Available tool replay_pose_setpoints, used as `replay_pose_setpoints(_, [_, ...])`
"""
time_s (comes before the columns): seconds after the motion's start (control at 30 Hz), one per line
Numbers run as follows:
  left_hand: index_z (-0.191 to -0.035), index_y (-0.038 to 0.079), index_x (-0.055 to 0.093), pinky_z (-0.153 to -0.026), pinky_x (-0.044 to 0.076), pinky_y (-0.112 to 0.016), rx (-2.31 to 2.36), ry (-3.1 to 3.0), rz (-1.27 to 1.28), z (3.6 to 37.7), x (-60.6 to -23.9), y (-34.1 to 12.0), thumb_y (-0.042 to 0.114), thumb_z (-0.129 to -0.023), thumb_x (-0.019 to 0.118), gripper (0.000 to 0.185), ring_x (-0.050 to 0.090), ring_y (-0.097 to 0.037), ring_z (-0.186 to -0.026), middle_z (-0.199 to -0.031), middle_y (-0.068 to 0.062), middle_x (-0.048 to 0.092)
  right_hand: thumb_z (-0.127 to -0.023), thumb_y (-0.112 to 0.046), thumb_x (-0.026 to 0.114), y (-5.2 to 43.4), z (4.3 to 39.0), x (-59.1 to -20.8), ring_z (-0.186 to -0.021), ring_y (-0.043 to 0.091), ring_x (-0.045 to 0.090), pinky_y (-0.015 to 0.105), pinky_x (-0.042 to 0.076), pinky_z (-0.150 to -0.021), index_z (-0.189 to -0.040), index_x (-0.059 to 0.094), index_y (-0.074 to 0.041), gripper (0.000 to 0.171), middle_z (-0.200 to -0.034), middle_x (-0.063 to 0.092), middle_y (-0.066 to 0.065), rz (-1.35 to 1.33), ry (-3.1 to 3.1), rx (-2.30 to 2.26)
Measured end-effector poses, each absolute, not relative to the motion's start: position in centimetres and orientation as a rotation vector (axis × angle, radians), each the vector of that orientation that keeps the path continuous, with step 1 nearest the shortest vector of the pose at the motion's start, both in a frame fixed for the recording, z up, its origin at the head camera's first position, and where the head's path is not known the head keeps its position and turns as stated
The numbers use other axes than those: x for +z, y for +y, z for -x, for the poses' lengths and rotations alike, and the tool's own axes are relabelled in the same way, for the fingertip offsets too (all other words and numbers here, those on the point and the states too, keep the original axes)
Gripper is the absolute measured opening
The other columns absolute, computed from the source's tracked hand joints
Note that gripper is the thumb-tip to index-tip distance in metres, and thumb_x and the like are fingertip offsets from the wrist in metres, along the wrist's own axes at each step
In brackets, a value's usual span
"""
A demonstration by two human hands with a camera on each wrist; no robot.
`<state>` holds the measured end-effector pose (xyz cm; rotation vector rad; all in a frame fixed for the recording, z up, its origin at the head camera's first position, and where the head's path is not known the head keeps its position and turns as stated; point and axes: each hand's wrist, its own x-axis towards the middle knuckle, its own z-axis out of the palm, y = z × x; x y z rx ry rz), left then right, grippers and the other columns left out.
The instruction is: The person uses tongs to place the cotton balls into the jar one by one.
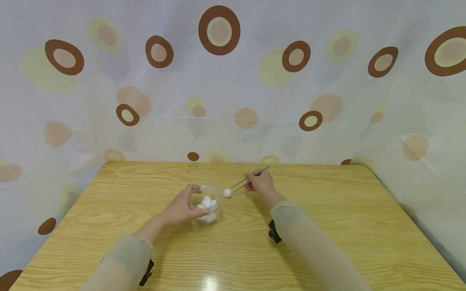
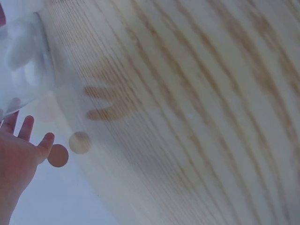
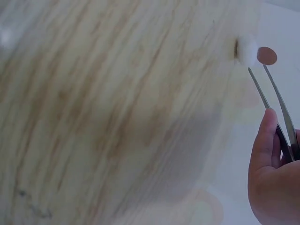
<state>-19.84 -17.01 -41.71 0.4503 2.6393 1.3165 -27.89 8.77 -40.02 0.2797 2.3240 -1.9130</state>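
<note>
My left hand [image 1: 182, 206] grips a clear round jar [image 1: 215, 210] from its left side, thumb in front and fingers behind. Several white cotton balls [image 1: 206, 201] lie inside it. My right hand [image 1: 261, 182] holds metal tweezers [image 1: 241, 184], their tips apart and pointing left. Close to those tips, a single cotton ball [image 1: 227, 192] sits on the table just right of the jar. In the right wrist view the tweezers [image 3: 281, 98] are spread, with the cotton ball [image 3: 247, 50] beyond the tips. The left wrist view shows only part of the jar [image 2: 28, 65] and the left hand [image 2: 21, 161].
The wooden table [image 1: 327, 202] has a light wood grain. Behind it and along its sides hangs a pale curtain [image 1: 233, 89] with brown and yellow circles. A dark strap end [image 1: 274, 232] shows beneath the right sleeve.
</note>
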Motion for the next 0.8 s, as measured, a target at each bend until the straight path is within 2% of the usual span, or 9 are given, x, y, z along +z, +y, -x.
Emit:
replay_pose_setpoints(0.23, [-0.139, 0.005, 0.030, -0.107, 0.028, -0.058, 1.331, 2.631, -0.437, 19.9, -41.8, -17.1, 0.041, -0.078, 0.074, 0.083, 0.029, -0.039, -0.136, -0.142, -0.014, 0.041, -0.090, -0.011, 0.060, 7.9, 28.0, -40.8, -0.045, 0.007, 0.059, 0.022, 0.054, -0.053, -0.093, 0.057, 0.003, 0.015, -0.060, 0.056, 0.002, -0.277, 2.373, -1.892])
replay_pose_setpoints(0.43, [-0.138, 0.006, 0.032, -0.107, 0.028, -0.058, 1.335, 2.624, -0.435, 20.0, -41.8, -17.1, 0.040, -0.078, 0.074, 0.081, 0.030, -0.039, -0.136, -0.142, -0.014, 0.041, -0.088, -0.012, 0.063, 7.6, 28.0, -41.4, -0.048, 0.009, 0.061, 0.027, 0.056, -0.057, -0.088, 0.057, 0.001, 0.015, -0.062, 0.061, 0.005, -0.265, 2.403, -1.863])
replay_pose_setpoints(0.8, [-0.138, 0.007, 0.031, -0.107, 0.028, -0.057, 1.324, 2.631, -0.432, 19.9, -41.6, -17.1, 0.042, -0.077, 0.074, 0.083, 0.030, -0.038, -0.136, -0.142, -0.014, 0.041, -0.088, -0.003, 0.060, 7.4, 27.7, -41.4, -0.047, 0.010, 0.061, 0.028, 0.056, -0.056, -0.088, 0.053, 0.002, 0.009, -0.063, 0.059, 0.006, -0.278, 2.330, -1.955])
